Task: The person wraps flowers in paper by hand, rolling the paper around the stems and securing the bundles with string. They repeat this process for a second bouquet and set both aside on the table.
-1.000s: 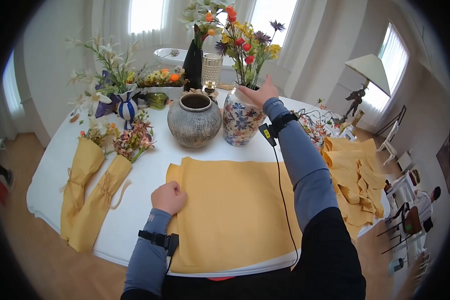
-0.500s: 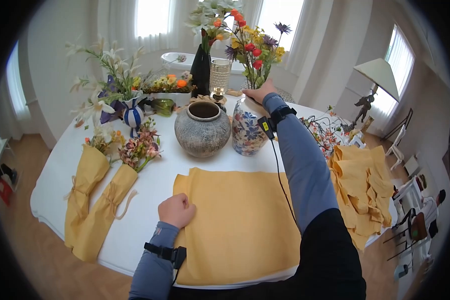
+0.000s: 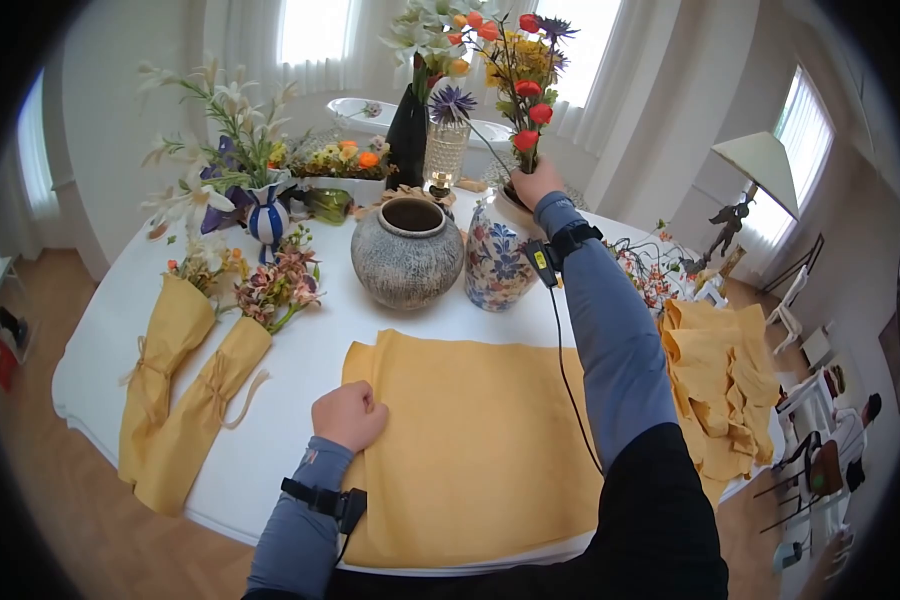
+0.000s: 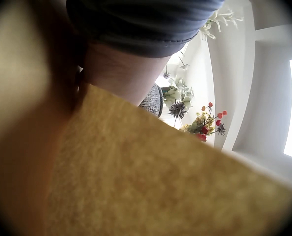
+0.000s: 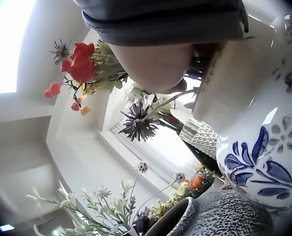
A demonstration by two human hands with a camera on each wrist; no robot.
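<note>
At the mouth of the porcelain vase, white with blue and red flower patterns, my right hand grips the stems of a bunch of flowers. Red, yellow and purple blooms rise above the hand; one purple flower leans out to the side. The stems' lower ends are hidden by the hand and the vase. My left hand rests with curled fingers on the left edge of the yellow wrapping paper sheets. In the left wrist view the paper fills the foreground.
A round grey textured pot stands left of the vase. Two wrapped bouquets lie at the left, below a striped vase of white flowers. A dark vase and a glass lamp stand behind. Crumpled yellow paper lies right.
My right hand has closed round the flower stems at the vase mouth, and the blooms have shifted and spread, a purple one swinging left. The left hand stays on the paper; the view has shifted slightly.
</note>
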